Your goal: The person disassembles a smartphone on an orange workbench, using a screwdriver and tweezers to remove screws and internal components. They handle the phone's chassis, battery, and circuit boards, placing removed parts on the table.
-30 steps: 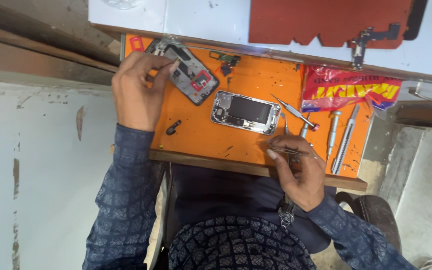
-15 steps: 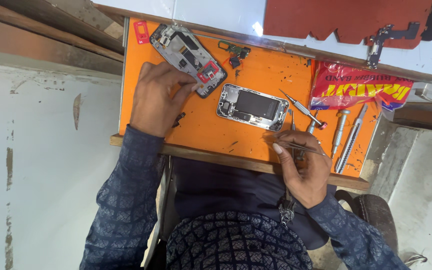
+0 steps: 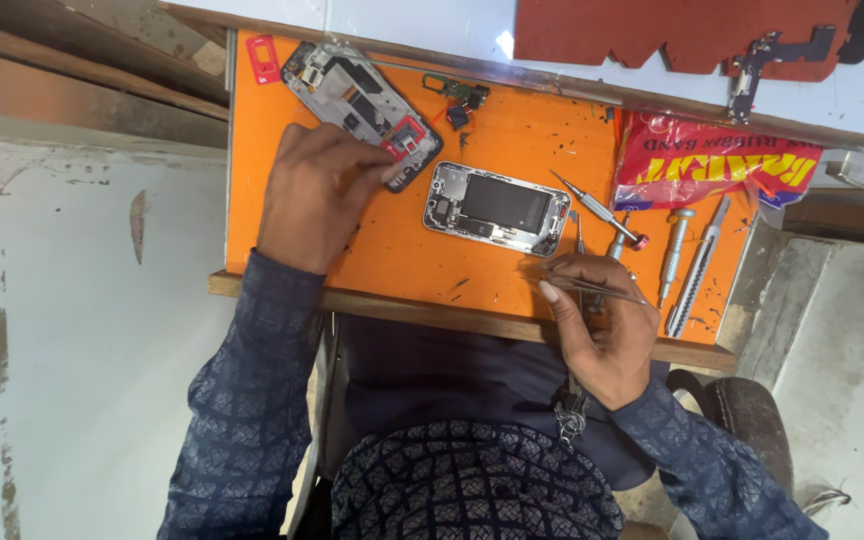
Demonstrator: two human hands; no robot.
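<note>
**Two hands over an opened phone on an orange work mat**

Your left hand (image 3: 317, 195) rests palm-down on the orange mat (image 3: 512, 150), its fingertips bunched and touching the lower end of the detached phone frame (image 3: 362, 112); whether they pinch anything cannot be told. The frame lies diagonally, its long axis running from the mat's upper left corner down towards the centre. Your right hand (image 3: 602, 335) sits at the mat's near edge, fingers closed on a pair of tweezers (image 3: 582, 287) whose tips point left. The opened phone body (image 3: 497, 208), battery exposed, lies just above and to the left of the tweezer tips, its long axis nearly level across the mat; your right hand is the nearer of the two to it. Beside that hand lie a red-tipped screwdriver (image 3: 600, 212) and two silver drivers (image 3: 687, 265), with a red packet (image 3: 712, 165) above them. A small flex part (image 3: 457, 95) lies near the mat's far edge. The mat covers a narrow wooden bench (image 3: 432, 310); a pale wall lies to the left, and a white top with a red board (image 3: 672, 30) beyond.
</note>
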